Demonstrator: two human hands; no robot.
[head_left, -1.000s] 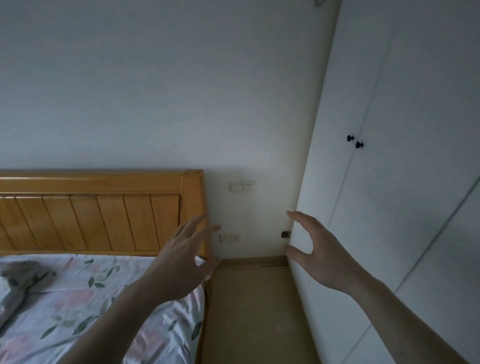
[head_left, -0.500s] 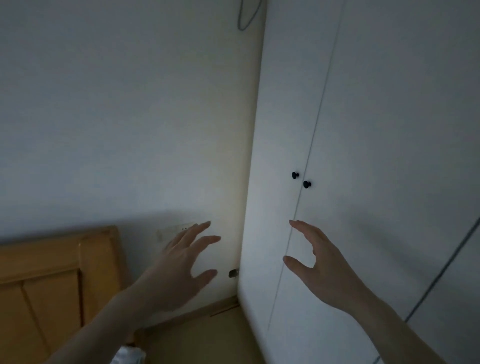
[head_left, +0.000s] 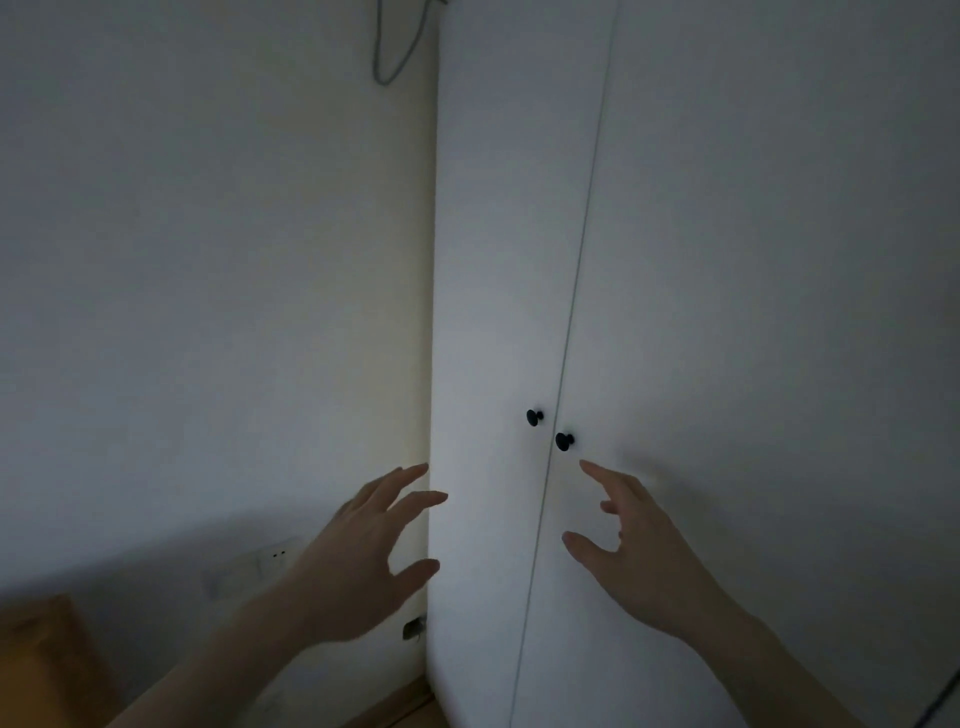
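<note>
reaching left hand (head_left: 358, 561) & right hand (head_left: 639, 561), both spread, empty, by 2 knobs (head_left: 534, 417) (head_left: 564, 441), 2 doors (head_left: 493, 260) (head_left: 753, 260)

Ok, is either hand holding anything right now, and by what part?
Nothing is held: left hand and right hand are open, the right one just below the right-door knob.

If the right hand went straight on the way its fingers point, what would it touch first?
Probably the nearer black knob, just past the right hand; depth is unclear, so perhaps the wardrobe door first.
</note>
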